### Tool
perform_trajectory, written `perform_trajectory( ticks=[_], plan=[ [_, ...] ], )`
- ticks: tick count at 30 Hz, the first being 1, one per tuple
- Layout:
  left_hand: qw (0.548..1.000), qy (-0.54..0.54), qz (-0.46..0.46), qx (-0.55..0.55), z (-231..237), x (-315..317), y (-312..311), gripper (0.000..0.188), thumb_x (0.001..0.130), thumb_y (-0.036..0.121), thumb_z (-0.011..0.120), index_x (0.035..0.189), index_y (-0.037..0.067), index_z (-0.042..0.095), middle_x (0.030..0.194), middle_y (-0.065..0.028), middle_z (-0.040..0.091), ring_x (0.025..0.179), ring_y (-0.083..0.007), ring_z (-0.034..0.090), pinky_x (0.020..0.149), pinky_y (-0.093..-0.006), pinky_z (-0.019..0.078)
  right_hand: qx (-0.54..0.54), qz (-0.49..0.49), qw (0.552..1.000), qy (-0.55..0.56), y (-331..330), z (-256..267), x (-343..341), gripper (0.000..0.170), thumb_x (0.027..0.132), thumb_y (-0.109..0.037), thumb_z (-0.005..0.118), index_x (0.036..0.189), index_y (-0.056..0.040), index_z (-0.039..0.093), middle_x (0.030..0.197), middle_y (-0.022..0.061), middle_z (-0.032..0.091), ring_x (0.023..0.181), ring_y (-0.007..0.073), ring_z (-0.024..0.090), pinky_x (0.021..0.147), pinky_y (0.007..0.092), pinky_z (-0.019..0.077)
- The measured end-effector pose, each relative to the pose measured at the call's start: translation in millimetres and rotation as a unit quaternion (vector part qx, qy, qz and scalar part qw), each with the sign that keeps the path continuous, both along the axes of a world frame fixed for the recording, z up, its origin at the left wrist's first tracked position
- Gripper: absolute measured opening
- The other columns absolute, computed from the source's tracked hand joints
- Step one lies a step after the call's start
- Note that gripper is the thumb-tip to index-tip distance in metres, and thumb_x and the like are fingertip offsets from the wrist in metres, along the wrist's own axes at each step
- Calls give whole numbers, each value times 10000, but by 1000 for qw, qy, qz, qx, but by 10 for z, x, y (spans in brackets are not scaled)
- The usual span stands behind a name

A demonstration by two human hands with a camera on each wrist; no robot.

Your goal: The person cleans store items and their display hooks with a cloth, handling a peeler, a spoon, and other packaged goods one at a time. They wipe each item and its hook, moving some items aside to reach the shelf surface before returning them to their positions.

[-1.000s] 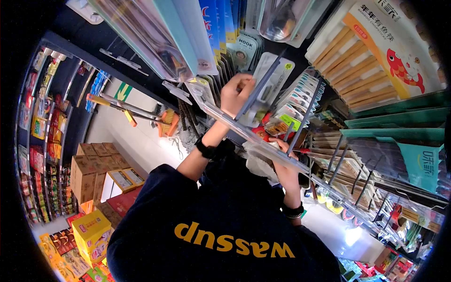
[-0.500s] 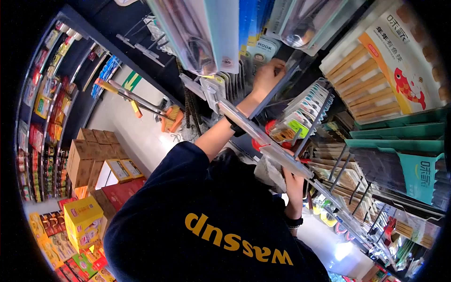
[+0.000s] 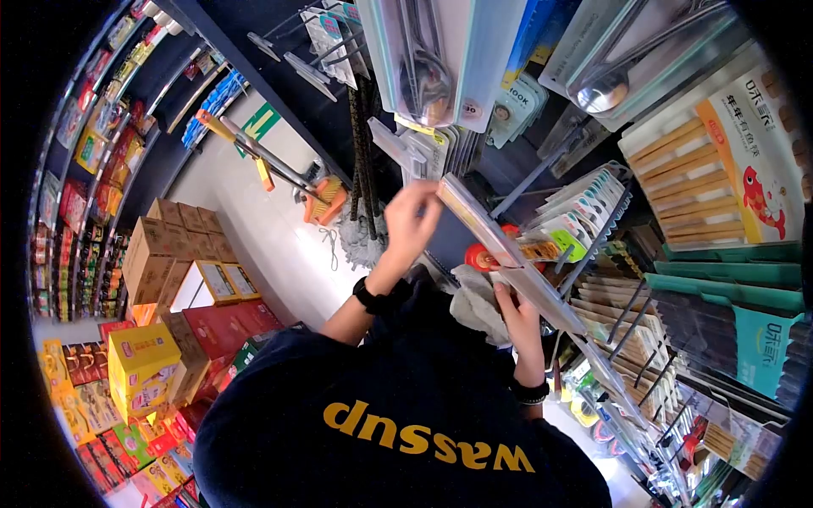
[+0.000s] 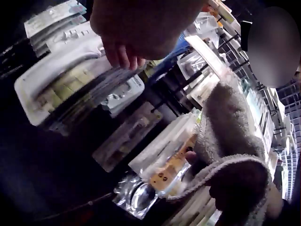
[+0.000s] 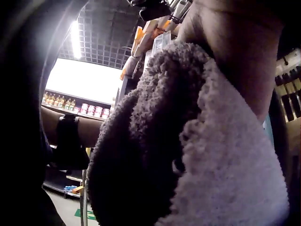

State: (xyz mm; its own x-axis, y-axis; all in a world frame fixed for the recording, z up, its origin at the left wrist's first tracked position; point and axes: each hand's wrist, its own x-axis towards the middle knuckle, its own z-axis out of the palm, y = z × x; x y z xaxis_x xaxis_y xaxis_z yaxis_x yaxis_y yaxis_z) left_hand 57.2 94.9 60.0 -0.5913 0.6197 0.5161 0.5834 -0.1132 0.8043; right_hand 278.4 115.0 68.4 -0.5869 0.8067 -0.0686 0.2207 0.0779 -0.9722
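Observation:
My left hand point(image 3: 410, 222), its fingers loosely bent and holding nothing that shows, hovers beside the end of a clear label holder point(image 3: 483, 222). In the left wrist view it hangs over a row of white-backed packs point(image 4: 70, 87). A grey fluffy cloth point(image 3: 479, 303) is in my right hand point(image 3: 523, 326), whose fingertips reach up against the underside of the label holders. The cloth point(image 5: 235, 155) fills much of the right wrist view and covers most of that hand. Behind the holders, metal hooks point(image 3: 542, 169) carry small carded packs point(image 3: 584, 207).
Packaged spoons point(image 3: 423, 80) hang above the left hand. Bamboo chopsticks point(image 3: 690, 182) and teal packs point(image 3: 758, 347) hang at right. Cardboard boxes point(image 3: 148, 262), a yellow box point(image 3: 140, 364) and an orange broom head point(image 3: 324, 201) stand on the floor at left.
My left hand reached in among the hooks toward the back panel, then came back out toward me, in front of the label holders. My right hand stays low with the cloth.

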Motion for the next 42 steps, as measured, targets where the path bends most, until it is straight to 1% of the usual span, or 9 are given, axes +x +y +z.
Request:
perform_trajectory(
  ticks=[4,7,11,14,17,20,36,38,42],
  plan=[
    [993,-19,97,65,-35,-86,-96,257,706,-3,578,958,-4,525,925,-111,534,798,-213,522,701,-288,432,-26,32,999,-24,-6,28,-132,270,838,-137,524,1076,-9,510,1028,76,553,943,184,502,840,282,361],
    [992,7,124,28,-41,-152,-9,648,677,93,667,1215,3,318,1180,-170,361,1051,-277,398,860,-334,357,4,81,997,-8,-8,-19,-208,260,839,-93,522,1069,24,492,875,10,520,703,51,443,656,171,359],
    [996,3,93,-6,-52,-199,98,799,640,174,727,1238,-43,243,1189,-193,339,1102,-321,362,922,-363,312,-43,95,995,-9,-44,-65,-257,216,831,-145,515,1015,-35,546,919,80,558,878,164,504,788,289,375],
    [998,-13,69,7,-82,-194,144,798,634,169,730,1235,-38,247,1180,-193,340,1100,-321,358,926,-362,306,-7,102,995,-10,-72,-38,-269,229,840,-85,501,1049,7,519,875,2,538,762,42,470,683,177,375],
    [995,25,90,-18,-124,-177,168,878,620,164,744,1292,-2,205,1223,-153,321,1111,-260,378,898,-356,353,-64,116,989,-68,-79,60,-253,216,838,-93,504,1034,-9,541,800,-15,533,682,34,448,617,170,361],
    [995,18,102,-13,-140,-175,196,810,609,150,739,1227,-33,247,1160,-193,336,1084,-327,363,915,-362,316,-83,118,988,-55,-72,32,-270,220,850,-160,495,1015,-20,536,858,67,548,798,138,493,742,262,386],
    [996,-16,87,-22,-13,-178,-267,833,574,120,743,1263,5,290,1132,-140,387,1029,-249,422,842,-340,390,-126,153,974,-108,-28,37,-355,223,865,-187,474,1001,-19,530,858,74,560,814,132,504,755,261,387],
    [997,-21,51,-61,32,-146,-322,830,574,120,744,1261,7,293,1125,-139,391,1024,-250,425,839,-339,392,-104,165,979,-67,-56,-23,-364,189,867,-128,468,1005,-39,563,613,-45,452,504,9,342,452,179,268],
    [996,-22,-21,-81,-23,-5,-389,833,571,159,754,1252,0,300,1123,-147,396,1015,-257,434,842,-339,390,-90,153,982,-59,-72,-73,-393,222,877,-174,459,1025,-38,553,616,-24,485,504,25,379,452,197,294]
  ],
)
